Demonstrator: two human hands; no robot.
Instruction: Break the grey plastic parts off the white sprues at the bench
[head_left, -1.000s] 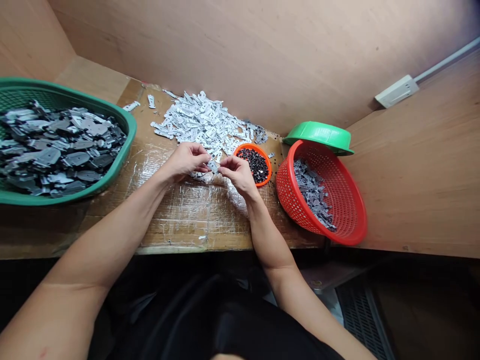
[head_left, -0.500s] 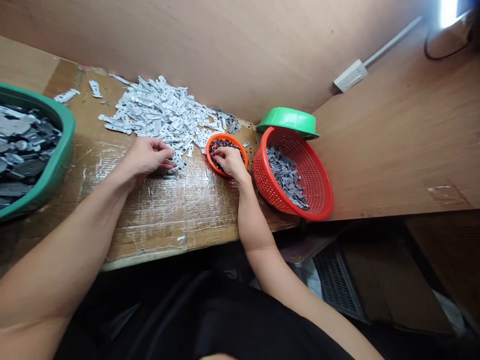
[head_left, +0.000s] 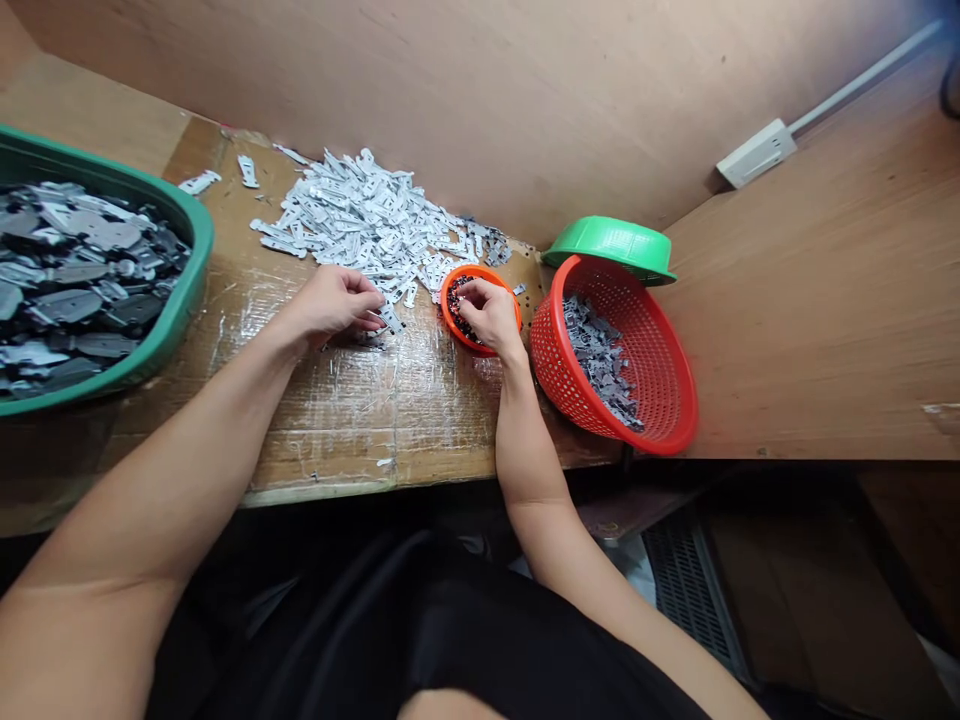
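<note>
My left hand (head_left: 335,301) rests on the taped bench top, its fingers pinched on a small silver metal piece (head_left: 391,318) at the near edge of the heap of silver metal pieces (head_left: 367,220). My right hand (head_left: 489,312) reaches into the small orange bowl (head_left: 450,318) of tiny dark parts, fingers curled together over them. What the fingertips hold is hidden.
A red mesh basket (head_left: 660,420) with grey metal pieces stands to the right, a green bowl (head_left: 611,245) behind it. A green basket (head_left: 180,300) full of dark grey plates sits at the left. A white power strip (head_left: 757,155) is fixed on the right wall.
My hands were together in front of the heap a second ago. The right hand has gone to the orange bowl and stays in it; the left keeps its piece.
</note>
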